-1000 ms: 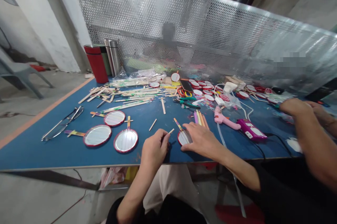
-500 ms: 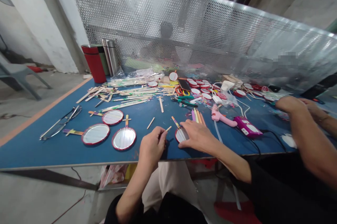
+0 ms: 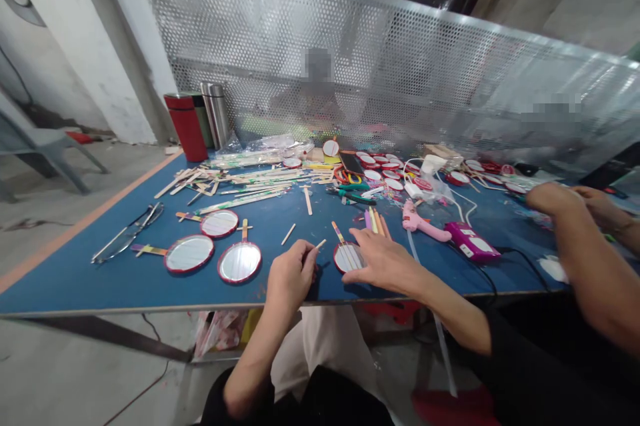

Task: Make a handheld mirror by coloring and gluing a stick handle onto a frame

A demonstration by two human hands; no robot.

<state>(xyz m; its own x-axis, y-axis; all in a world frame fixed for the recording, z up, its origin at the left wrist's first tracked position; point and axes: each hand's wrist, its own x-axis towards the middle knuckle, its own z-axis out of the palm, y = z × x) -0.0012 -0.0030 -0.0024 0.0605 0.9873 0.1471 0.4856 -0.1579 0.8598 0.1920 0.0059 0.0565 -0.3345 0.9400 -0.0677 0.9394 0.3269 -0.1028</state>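
Note:
My left hand (image 3: 293, 274) is closed near the table's front edge, a short wooden stick (image 3: 321, 244) poking out between thumb and fingers. A small round mirror (image 3: 345, 257) with a red rim and a painted stick handle (image 3: 338, 231) lies flat to its right. Over that mirror's right side is my right hand (image 3: 387, 259), thumb and fingers spread; whether it touches the rim I cannot tell. Another short stick (image 3: 288, 234) rests left of centre. Three finished-looking stick-handled mirrors lie further left: a near one (image 3: 239, 263), a left one (image 3: 189, 254) and a back one (image 3: 219, 223).
Eyeglasses (image 3: 127, 233) lie at the left. Behind are loose sticks (image 3: 265, 177), bottles (image 3: 186, 127), pliers (image 3: 355, 197) and red-rimmed mirrors (image 3: 383, 163). A pink glue gun (image 3: 423, 223) and purple power box (image 3: 471, 243) are right, near another person's arm (image 3: 585, 246).
My right hand has shifted slightly right, baring more of the mirror beneath it. My left hand still holds the stick. The whole view has tilted a little.

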